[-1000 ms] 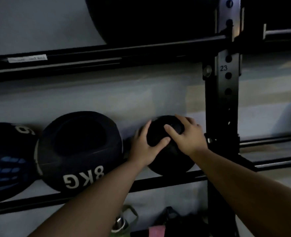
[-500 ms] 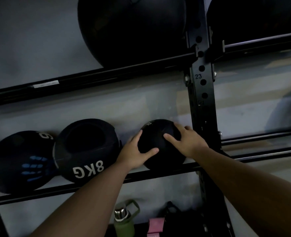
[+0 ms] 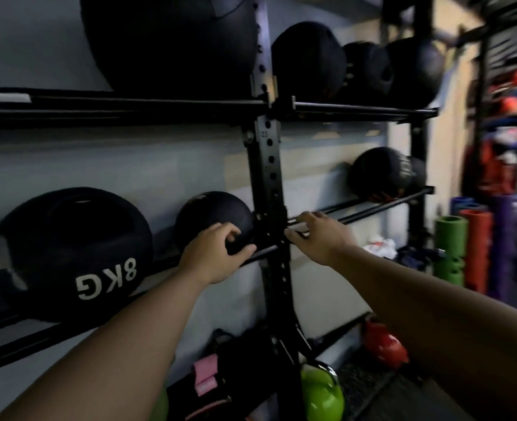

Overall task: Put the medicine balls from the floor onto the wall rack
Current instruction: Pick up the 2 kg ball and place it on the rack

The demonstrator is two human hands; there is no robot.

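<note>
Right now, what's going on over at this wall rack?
A person is racking medicine balls. The small black ball sits on the middle rails of the rack, beside the 8KG ball. The left hand rests on the small ball's front, fingers curled against it. The right hand is off the ball, open, by the upright post. More balls fill the upper shelf.

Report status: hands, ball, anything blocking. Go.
Left hand cupping small medicine ball seated on rack rails. Right hand open, off the ball, right of the upright post. Nothing blocking.
</note>
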